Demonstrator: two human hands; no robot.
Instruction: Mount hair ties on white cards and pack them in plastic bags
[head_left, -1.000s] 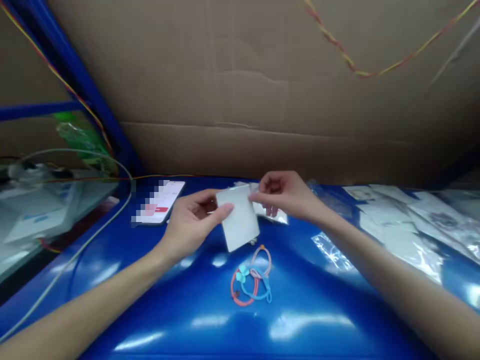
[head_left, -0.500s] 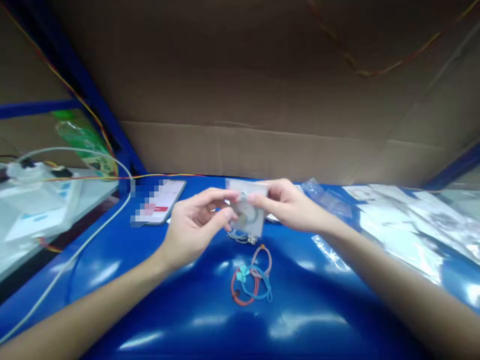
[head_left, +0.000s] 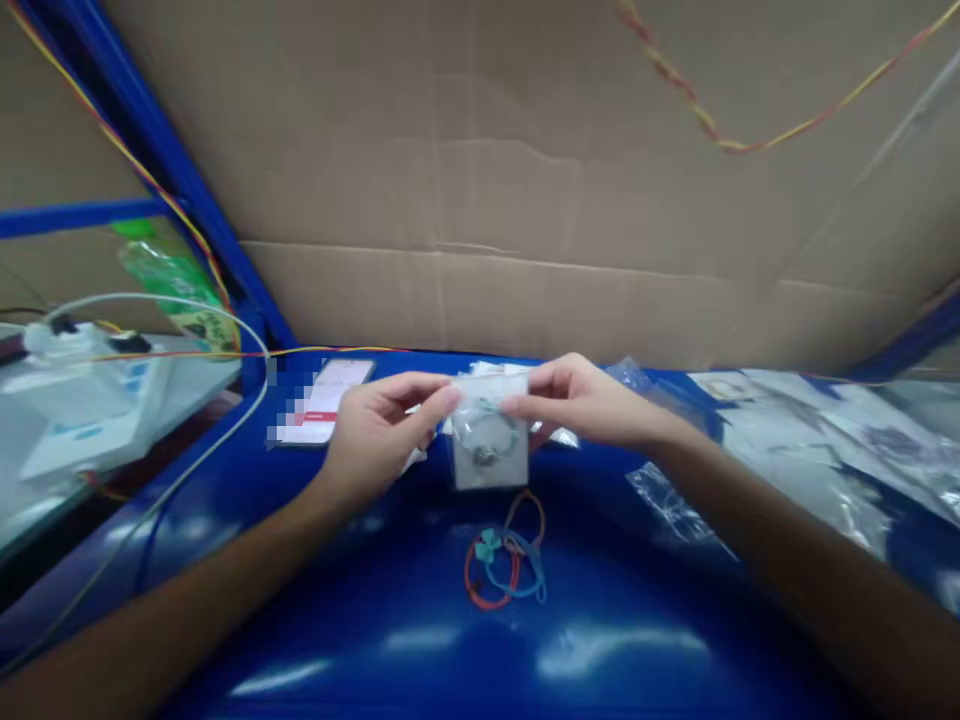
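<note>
Between my two hands is a small clear plastic bag (head_left: 491, 470) with a white card and a thin ring-shaped bracelet (head_left: 513, 440) showing through it. My left hand (head_left: 375, 425) pinches its upper left edge between thumb and fingers. On the upper right edge, my right hand (head_left: 581, 400) grips it with the thumb on the front face. Closer to me, a few hair ties lie overlapping on the blue surface: a red one (head_left: 468, 585), a blue one (head_left: 517, 592) with a turquoise bow, and a pinkish one (head_left: 541, 520).
A phone (head_left: 337, 390) lies behind my left hand. Several bagged flat items (head_left: 795, 440) spread over the right side, with empty clear bags (head_left: 675, 500) near my right forearm. A white cable (head_left: 202, 465) curves along the left. Cardboard (head_left: 487, 180) closes off the back.
The bag has turned more upright and flat toward me, so the bracelet inside shows more clearly. My left fingers have moved up onto its edge. The hair ties have stayed put.
</note>
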